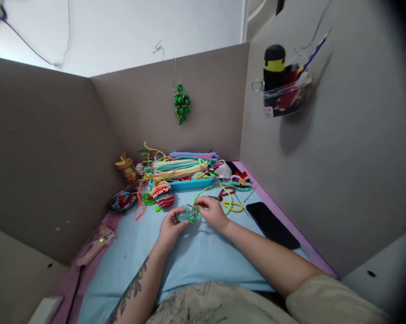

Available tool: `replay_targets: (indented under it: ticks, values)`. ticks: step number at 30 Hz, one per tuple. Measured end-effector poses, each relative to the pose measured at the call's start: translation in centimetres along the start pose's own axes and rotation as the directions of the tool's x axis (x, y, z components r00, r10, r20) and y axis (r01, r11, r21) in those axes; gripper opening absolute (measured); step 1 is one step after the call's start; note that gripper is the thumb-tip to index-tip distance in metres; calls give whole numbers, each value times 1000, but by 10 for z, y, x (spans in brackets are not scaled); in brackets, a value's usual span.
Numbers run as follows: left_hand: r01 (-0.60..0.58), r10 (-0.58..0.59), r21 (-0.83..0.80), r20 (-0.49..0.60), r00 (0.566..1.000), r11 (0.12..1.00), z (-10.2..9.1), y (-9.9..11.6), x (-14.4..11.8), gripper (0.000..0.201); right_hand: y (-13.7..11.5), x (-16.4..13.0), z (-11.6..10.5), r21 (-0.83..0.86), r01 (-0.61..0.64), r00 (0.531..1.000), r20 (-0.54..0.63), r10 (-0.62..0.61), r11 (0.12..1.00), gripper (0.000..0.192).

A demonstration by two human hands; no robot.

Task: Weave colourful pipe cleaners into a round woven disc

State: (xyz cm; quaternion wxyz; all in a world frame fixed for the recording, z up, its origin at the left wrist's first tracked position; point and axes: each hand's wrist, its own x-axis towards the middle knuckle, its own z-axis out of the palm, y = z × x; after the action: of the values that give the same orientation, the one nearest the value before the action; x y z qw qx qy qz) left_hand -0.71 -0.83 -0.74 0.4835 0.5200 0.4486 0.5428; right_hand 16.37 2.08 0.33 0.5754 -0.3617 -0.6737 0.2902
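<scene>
My left hand point(171, 228) pinches a small coiled pipe-cleaner piece point(182, 213) in green, teal and pink by its left side. Close against its right side, the fingertips of my right hand point(214, 214) are closed on a green pipe cleaner point(196, 209) that belongs to the piece. A light green pipe cleaner point(230, 201) curves behind my right hand; whether it joins the piece is hidden. Just right of that hand lie scissors point(236, 207) with a red and a yellow handle loop. A striped pipe-cleaner figure point(164, 198) sits beyond my left hand.
Bundled pipe cleaners point(181, 167) fill a blue tray point(192, 184) at the back. A phone point(273, 225) lies right, a dark bowl point(122, 200) and pink glue gun point(96, 247) left. Grey partitions point(209, 90) enclose the table; a plastic bin point(286, 96) hangs on the right one.
</scene>
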Motion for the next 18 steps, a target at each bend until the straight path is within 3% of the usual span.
replay_targets:
  ticks: [3, 9, 15, 18]
  values:
    - [-14, 14, 18, 14, 1000, 1000, 0, 1, -1, 40, 4, 0, 5, 103, -123, 992, -3, 124, 987, 4]
    - [-117, 109, 126, 67, 992, 985, 2, 4, -3, 31, 14, 9, 5, 379, -322, 939, 13, 343, 867, 18]
    - [-279, 243, 296, 155, 958, 913, 3, -1, -6, 23, 16, 8, 7, 367, -514, 852, 116, 510, 775, 26]
    - [-319, 276, 357, 166, 947, 878, 2, -3, -6, 21, 18, 6, 8, 330, -516, 857, 175, 486, 791, 28]
